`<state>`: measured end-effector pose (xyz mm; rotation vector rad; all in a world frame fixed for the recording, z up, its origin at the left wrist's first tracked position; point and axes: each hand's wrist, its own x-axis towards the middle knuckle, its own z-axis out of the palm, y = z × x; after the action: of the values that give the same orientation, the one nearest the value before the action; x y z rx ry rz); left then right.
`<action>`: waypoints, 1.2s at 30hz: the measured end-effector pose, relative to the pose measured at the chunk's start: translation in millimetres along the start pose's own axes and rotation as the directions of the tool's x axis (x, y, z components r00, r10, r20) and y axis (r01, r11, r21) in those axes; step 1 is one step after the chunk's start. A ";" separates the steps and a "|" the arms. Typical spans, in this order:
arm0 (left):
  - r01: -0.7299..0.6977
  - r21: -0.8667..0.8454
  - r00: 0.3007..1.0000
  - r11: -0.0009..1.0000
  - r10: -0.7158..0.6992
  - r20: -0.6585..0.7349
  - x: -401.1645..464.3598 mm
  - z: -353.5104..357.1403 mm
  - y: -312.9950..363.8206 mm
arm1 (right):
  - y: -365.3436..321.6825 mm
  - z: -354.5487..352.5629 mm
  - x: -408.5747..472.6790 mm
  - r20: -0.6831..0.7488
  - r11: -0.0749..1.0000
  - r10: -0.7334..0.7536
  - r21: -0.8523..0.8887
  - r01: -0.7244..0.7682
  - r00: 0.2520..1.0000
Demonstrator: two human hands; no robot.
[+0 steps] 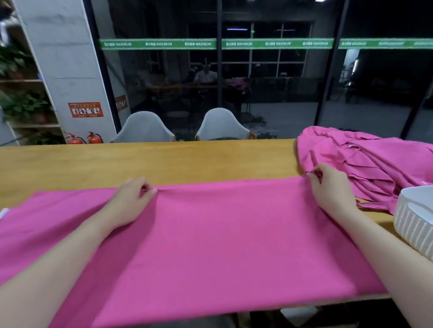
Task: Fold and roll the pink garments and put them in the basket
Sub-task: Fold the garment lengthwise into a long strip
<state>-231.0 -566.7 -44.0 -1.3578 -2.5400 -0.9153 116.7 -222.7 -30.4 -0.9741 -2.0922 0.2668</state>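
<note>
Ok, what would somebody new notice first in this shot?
The pink garment spread flat across the wooden table, with the left hand and right hand pinching its far edge. Then the pile of pink garments at far right, and the striped basket just in front.

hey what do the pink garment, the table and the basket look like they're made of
Pink garment: soft matte fabric, likely cotton knit; it lies limp.
Table: wood or wood veneer with a smooth satin finish; yellowish surface with faint grain.
Basket: seemingly woven grey-and-white striped cloth or rope with a pale rim; too blurred to say.
</note>
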 end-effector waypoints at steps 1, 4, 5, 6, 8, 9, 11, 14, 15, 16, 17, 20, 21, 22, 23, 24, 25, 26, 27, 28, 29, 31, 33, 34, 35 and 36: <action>0.005 -0.009 1.000 1.000 -0.005 0.015 8.0 -4.8 0.3 | -3.4 -1.3 9.8 0.007 1.000 -0.006 -0.012 0.006 1.000; 0.023 0.000 0.998 1.000 -0.023 0.060 33.3 -10.9 -0.3 | -9.5 4.3 34.5 0.048 0.999 0.026 -0.023 -0.024 0.999; 0.031 0.014 0.996 0.999 -0.032 0.081 42.0 -10.4 -2.3 | -9.3 9.7 40.5 0.062 0.999 0.045 -0.027 -0.043 0.997; 0.042 0.031 0.993 0.999 -0.045 0.107 50.8 -9.0 -5.1 | -7.6 16.7 46.2 0.076 0.998 0.062 -0.024 -0.061 0.995; 0.067 0.053 0.986 0.996 -0.074 0.147 69.2 -3.1 -10.7 | -1.3 34.3 56.9 0.102 0.996 0.087 -0.014 -0.086 0.991; 0.075 0.059 0.983 0.995 -0.084 0.162 77.0 1.7 -14.4 | 1.5 43.0 60.6 0.112 0.995 0.097 -0.016 -0.095 0.989; 0.081 0.049 0.979 0.995 -0.089 0.181 88.6 13.5 -19.4 | 10.4 61.5 63.8 0.113 0.993 0.114 -0.040 -0.110 0.987; 0.069 0.036 0.985 0.997 -0.073 0.155 88.1 39.2 -31.6 | 25.9 84.0 56.3 0.122 0.984 0.122 -0.144 -0.104 0.985; 0.056 0.053 0.989 0.997 -0.063 0.136 86.3 46.8 -36.5 | 30.2 88.9 55.7 0.132 0.981 0.117 -0.169 -0.094 0.984; 0.045 0.068 0.991 0.997 -0.054 0.126 85.7 51.8 -40.2 | 34.2 92.5 57.3 0.138 0.980 0.111 -0.177 -0.086 0.984; 0.035 0.067 0.991 0.997 -0.043 0.125 86.1 55.5 -41.6 | 38.1 94.8 59.4 0.145 0.981 0.108 -0.174 -0.082 0.983; 0.007 0.056 0.993 0.998 -0.013 0.120 88.9 58.1 -41.3 | 42.2 98.6 63.0 0.163 0.987 0.096 -0.147 -0.073 0.982; -0.001 0.054 0.993 0.999 -0.006 0.117 89.8 58.4 -41.9 | 42.8 99.4 63.6 0.165 0.988 0.093 -0.141 -0.070 0.982; -0.007 0.051 0.993 0.999 0.001 0.118 90.3 58.1 -41.8 | 43.4 100.0 63.4 0.168 0.988 0.092 -0.138 -0.069 0.981; -0.009 0.054 0.993 0.998 0.002 0.122 89.7 58.6 -42.2 | 43.7 100.3 62.8 0.169 0.988 0.092 -0.138 -0.069 0.981; -0.006 0.055 0.992 0.998 -0.001 0.127 89.3 58.5 -42.0 | 43.3 100.0 62.4 0.171 0.988 0.094 -0.141 -0.070 0.981; 0.000 0.046 0.992 0.999 -0.006 0.127 90.2 57.0 -41.7 | 43.0 100.0 62.5 0.171 0.988 0.094 -0.140 -0.070 0.981; 0.009 0.026 0.992 1.000 -0.012 0.124 91.8 54.0 -40.3 | 42.0 99.6 62.1 0.170 0.988 0.092 -0.138 -0.069 0.981; 0.017 0.002 0.993 1.000 -0.017 0.114 93.6 50.9 -38.7 | 40.9 99.4 61.3 0.170 0.988 0.092 -0.135 -0.070 0.981; 0.025 -0.013 0.994 1.000 -0.023 0.103 96.0 47.9 -35.9 | 39.9 98.7 60.3 0.169 0.988 0.095 -0.133 -0.073 0.981; 0.031 -0.022 0.995 0.999 -0.029 0.094 99.1 46.3 -34.4 | 39.3 98.3 59.6 0.166 0.988 0.099 -0.133 -0.078 0.981; 0.043 -0.033 0.995 0.999 -0.039 0.095 104.0 47.5 -33.8 | 38.6 97.5 59.2 0.161 0.987 0.109 -0.134 -0.088 0.981; 0.051 -0.010 0.994 0.999 -0.050 0.099 102.5 56.2 -36.4 | 38.1 97.4 58.2 0.159 0.987 0.106 -0.134 -0.085 0.982; 0.058 0.017 0.993 0.998 -0.060 0.100 100.6 60.1 -37.4 | 37.6 97.1 57.5 0.156 0.987 0.102 -0.141 -0.080 0.982; 0.070 0.036 0.992 0.997 -0.074 0.102 99.4 63.0 -38.8 | 37.4 96.8 56.7 0.151 0.986 0.098 -0.149 -0.075 0.984; 0.080 0.043 0.991 0.996 -0.084 0.108 97.3 63.3 -37.6 | 36.6 95.2 56.2 0.143 0.986 0.092 -0.151 -0.070 0.985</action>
<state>-307.3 -477.2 -76.2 -1.3371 -2.6986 -0.8217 44.8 -144.7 -78.6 -1.1595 -2.2362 0.2375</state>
